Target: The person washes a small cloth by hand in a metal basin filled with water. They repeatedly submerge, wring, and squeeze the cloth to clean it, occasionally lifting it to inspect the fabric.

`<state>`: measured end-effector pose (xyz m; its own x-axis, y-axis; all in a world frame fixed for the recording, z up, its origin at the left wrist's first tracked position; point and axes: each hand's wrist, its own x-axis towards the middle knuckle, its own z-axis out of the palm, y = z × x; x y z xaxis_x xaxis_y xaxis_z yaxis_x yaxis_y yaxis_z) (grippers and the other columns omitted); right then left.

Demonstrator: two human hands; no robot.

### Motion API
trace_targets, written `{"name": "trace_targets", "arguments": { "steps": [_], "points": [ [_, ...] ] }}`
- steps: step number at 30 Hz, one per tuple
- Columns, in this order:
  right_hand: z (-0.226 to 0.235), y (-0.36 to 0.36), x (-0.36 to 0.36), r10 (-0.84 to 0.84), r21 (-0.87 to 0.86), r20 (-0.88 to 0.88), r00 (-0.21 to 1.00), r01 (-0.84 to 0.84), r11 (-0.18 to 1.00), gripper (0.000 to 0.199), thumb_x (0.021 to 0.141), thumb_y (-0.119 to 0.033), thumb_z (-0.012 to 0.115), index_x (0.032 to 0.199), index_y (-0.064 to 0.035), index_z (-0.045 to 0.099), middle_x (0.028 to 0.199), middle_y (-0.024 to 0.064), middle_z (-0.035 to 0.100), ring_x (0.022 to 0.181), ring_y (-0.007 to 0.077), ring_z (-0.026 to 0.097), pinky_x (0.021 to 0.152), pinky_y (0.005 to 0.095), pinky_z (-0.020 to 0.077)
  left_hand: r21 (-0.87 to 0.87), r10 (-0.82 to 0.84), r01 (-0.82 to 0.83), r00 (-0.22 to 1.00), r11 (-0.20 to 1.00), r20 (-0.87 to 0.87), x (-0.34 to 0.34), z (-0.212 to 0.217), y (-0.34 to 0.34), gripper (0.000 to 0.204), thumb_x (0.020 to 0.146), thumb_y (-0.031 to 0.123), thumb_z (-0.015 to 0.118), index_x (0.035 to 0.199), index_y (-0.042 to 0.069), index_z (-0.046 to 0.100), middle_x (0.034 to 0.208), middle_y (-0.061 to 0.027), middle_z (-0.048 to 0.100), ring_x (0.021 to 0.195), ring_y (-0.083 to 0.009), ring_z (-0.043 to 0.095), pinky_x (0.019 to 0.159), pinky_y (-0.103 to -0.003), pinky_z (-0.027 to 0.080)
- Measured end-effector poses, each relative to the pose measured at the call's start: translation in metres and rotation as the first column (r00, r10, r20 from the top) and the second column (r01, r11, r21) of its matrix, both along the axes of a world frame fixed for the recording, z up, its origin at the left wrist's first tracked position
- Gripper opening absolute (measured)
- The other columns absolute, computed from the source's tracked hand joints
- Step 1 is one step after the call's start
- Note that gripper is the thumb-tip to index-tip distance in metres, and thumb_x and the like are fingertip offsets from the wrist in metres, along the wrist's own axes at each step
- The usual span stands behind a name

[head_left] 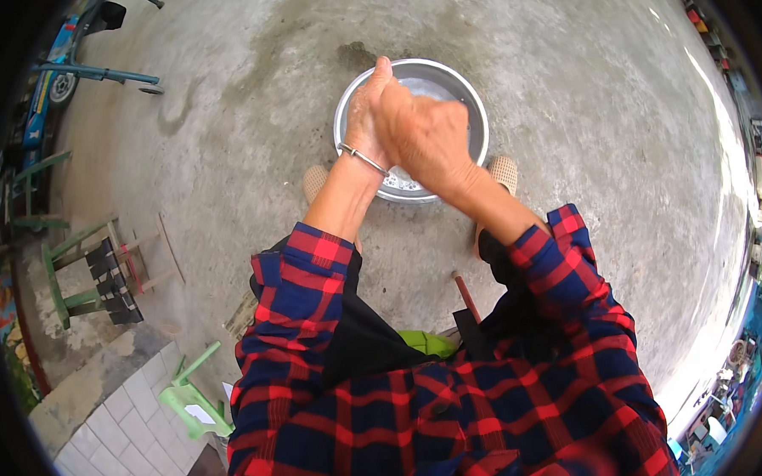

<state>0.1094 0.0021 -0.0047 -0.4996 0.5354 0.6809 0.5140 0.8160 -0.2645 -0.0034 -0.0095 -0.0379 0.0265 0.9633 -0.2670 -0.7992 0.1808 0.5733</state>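
While a person in a red and blue checked shirt [456, 405] sits over it, a round metal basin [474, 106] rests on the concrete floor [578, 76], far from the body and between the two feet; the left foot [315, 181] shows at the basin's left rim and the right foot [504, 171] at its right rim, both in pale shoes. Both hands are raised together above the basin, pressed against each other; the left hand [364, 111] has its fingers drawn together and pointing up, with a thin metal bangle [362, 159] round the wrist; the right hand [427, 134] is curled over the left, fingers bent closed; whether anything lies between the two hands I cannot tell. Something pale and wet shows inside the basin, hidden mostly by the hands. Near the lap lies a green object [428, 342], and a reddish stick [466, 294] pokes out just right of it. Well off to the left stands a green wooden stool [85, 268]; nearer, a small green plastic stool [192, 399] sits on white tiles [118, 437]; a blue cart [59, 69] stands at the far left.
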Motion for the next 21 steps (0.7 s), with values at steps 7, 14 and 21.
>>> {"name": "trace_targets", "arguments": {
  "steps": [7,14,21],
  "points": [
    [-0.004,0.001,-0.001,-0.039,-0.055,0.052,0.998,0.042,0.998,0.023,0.089,-0.025,0.058,0.075,-0.0089,0.051,0.052,0.0069,0.054,0.043,0.0240,0.056,0.038,0.0346,0.0395,-0.122,0.067,-0.070,0.997,0.990,-0.024,0.010,0.013,0.002,0.040,0.098,0.041,0.052,0.067,0.017,0.045,0.064,0.0032,0.047,0.060,-0.0106,0.046,0.056,-0.028,0.042],
    [0.001,-0.008,0.000,-0.048,0.018,0.039,0.998,0.047,0.999,0.023,0.090,-0.023,0.058,0.073,-0.0094,0.050,0.049,0.0072,0.052,0.042,0.0244,0.055,0.037,0.0353,0.0380,-0.054,0.034,-0.036,0.999,0.998,-0.028,0.003,0.011,-0.001,0.039,0.098,0.037,0.053,0.067,0.013,0.046,0.065,0.0017,0.051,0.060,-0.0114,0.048,0.056,-0.026,0.043],
    [0.004,-0.003,0.001,-0.032,-0.071,0.074,0.997,0.038,0.997,0.015,0.081,-0.017,0.061,0.075,-0.0088,0.050,0.052,0.0069,0.055,0.045,0.0243,0.058,0.038,0.0370,0.0403,-0.103,0.080,-0.082,0.996,0.991,-0.026,0.005,0.012,0.001,0.037,0.098,0.040,0.052,0.071,0.015,0.049,0.068,0.0026,0.050,0.064,-0.0109,0.049,0.061,-0.027,0.045]
  ]
}}
